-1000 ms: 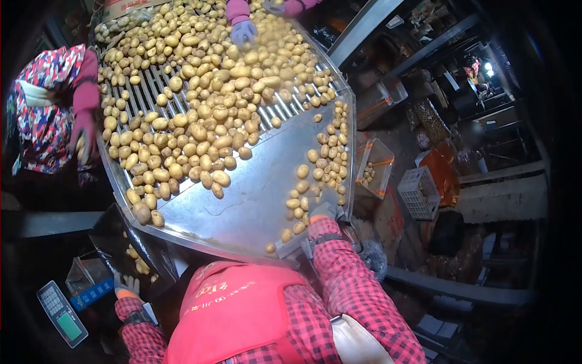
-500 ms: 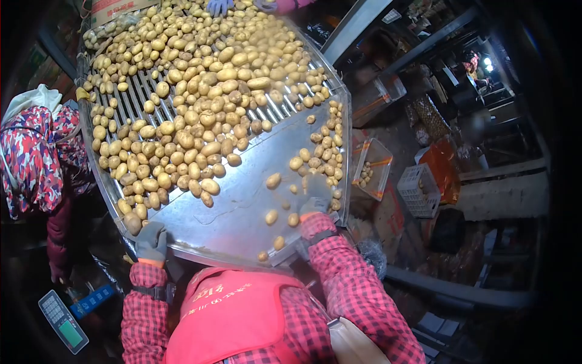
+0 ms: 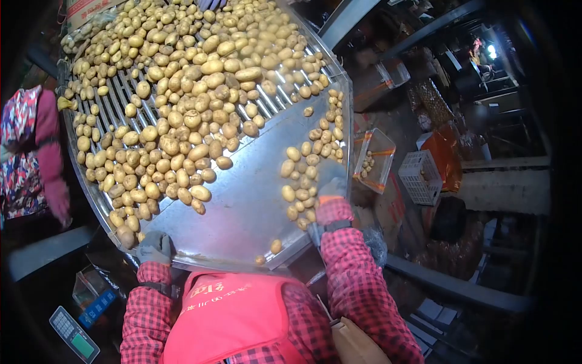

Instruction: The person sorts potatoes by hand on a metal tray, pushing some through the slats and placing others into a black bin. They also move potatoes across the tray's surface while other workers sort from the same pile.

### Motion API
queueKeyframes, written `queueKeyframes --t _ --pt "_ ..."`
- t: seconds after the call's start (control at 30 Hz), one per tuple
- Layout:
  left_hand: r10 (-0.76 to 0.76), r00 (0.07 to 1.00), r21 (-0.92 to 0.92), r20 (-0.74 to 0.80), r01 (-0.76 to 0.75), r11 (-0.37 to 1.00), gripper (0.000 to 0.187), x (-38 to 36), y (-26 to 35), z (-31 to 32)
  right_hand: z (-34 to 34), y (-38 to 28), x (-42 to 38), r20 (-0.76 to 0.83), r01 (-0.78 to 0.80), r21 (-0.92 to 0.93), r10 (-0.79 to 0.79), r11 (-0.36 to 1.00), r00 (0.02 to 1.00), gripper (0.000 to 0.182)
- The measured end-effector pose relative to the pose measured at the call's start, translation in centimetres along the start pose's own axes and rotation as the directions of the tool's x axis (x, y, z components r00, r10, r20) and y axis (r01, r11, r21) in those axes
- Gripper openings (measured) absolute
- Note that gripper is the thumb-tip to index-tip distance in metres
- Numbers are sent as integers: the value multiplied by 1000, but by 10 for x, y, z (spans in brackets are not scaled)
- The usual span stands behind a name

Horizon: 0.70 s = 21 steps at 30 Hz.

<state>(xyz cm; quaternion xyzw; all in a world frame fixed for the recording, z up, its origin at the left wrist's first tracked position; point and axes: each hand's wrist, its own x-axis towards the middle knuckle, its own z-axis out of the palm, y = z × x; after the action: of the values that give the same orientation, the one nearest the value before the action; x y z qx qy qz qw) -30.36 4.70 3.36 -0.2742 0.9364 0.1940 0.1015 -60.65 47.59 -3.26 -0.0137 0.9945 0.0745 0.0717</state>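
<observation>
Many yellow potatoes [image 3: 194, 115] cover the slatted upper part of a metal sorting table [image 3: 242, 188]. My left hand [image 3: 154, 247], in a grey glove, rests at the table's lower left edge beside the nearest potatoes; its fingers look curled, and whatever they grip is hidden. On the right side, my gloved right hand [image 3: 331, 180] is against a column of loose potatoes [image 3: 300, 182], blurred, with its fingers hard to make out. Two small potatoes [image 3: 276, 246] lie near the bottom edge of the smooth metal sheet.
A co-worker in a patterned top [image 3: 21, 151] stands at the left. Another person's purple glove [image 3: 212, 4] shows at the top. A digital scale [image 3: 74, 335] is at the lower left; a white crate [image 3: 419, 177] and a taped clear bin [image 3: 373, 160] are on the right.
My right hand has moved up and right, and the potatoes beside it are now bunched in a column. My left hand stays at the edge. The co-worker at the left has shifted.
</observation>
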Motion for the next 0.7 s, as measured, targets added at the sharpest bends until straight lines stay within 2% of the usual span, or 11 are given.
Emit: queueKeyframes --t 0.03,0.1,0.2,0.23,0.33,0.43,0.47,0.53,0.57,0.67,0.7 --pt "-2 1000 -6 -10 2 1000 19 -2 2 -2 14 15 15 -110 125 45 -120 991 987 35" --pt "1 1000 -3 -7 -1 1000 18 -2 -1 0 33 38 42 -328 375 92 -328 922 886 39" --pt "6 999 35 37 -8 999 18 1 -3 0 0 24 46 42 293 55 -296 954 954 38" --pt "10 999 31 30 -11 999 18 1 0 -2 17 26 53 139 147 68 -156 987 978 35" --pt "20 1000 18 3 -20 1000 19 1 4 -6 13 31 49 92 370 -61 -364 927 927 29" --pt "26 1000 26 -7 -26 999 21 0 -1 0 -3 24 48 33 257 170 -266 951 963 27" --pt "18 1000 48 0 -18 999 21 2 -4 3 -8 18 49 -33 247 234 -247 940 969 27" --pt "14 1000 72 3 -14 997 22 -2 -8 5 -60 -24 40 -143 224 367 -183 903 973 25" --pt "25 1000 70 -7 -24 997 22 -2 -8 5 -57 -35 48 -17 186 375 -194 908 981 30" --pt "54 998 43 -30 -52 998 20 -1 -4 1 -65 -72 53 208 322 285 -386 903 899 40" --pt "54 998 34 -35 -53 998 20 0 -4 0 -65 -73 55 213 352 277 -414 894 885 45"
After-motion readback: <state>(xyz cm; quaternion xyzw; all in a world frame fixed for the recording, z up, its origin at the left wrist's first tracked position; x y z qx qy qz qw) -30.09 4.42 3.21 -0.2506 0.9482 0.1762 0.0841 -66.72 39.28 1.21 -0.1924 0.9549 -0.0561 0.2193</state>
